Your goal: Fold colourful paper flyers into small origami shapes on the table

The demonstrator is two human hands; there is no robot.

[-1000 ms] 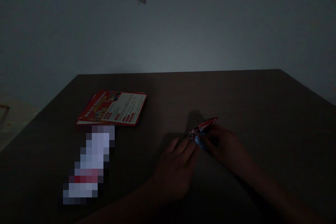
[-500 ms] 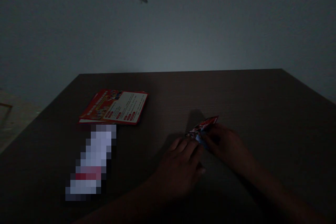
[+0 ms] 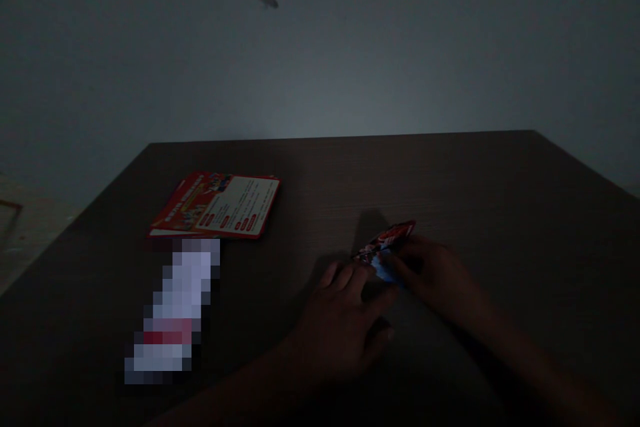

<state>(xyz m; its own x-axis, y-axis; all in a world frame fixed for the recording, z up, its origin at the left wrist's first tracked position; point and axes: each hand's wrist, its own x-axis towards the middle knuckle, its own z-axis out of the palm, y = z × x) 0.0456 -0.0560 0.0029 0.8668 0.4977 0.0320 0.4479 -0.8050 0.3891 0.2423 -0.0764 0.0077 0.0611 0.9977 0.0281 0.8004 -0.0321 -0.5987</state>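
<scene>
A small folded printed paper [image 3: 384, 265], red on its raised flap and blue on the lower part, stands partly open on the dark wooden table [image 3: 340, 173]. My right hand [image 3: 443, 277] pinches its right side between thumb and fingers. Just left of the fold, my left hand [image 3: 340, 320] lies palm down, its fingers spread and the tips at the paper's near-left edge. Dim light leaves it unclear how firmly those fingertips press on the paper. The inner right fingertips are partly hidden by the flap.
To the left lies a stack of red printed cards or leaflets [image 3: 235, 207] with white text panels. In front of it is a long pixelated bright object [image 3: 183, 293], its kind unreadable. A pale wall [image 3: 350, 47] with a dark mark rises behind the table.
My left index finger has moved away from the other fingers, toward the right hand, and more of the blue part shows. My right hand keeps its pinch on the paper.
</scene>
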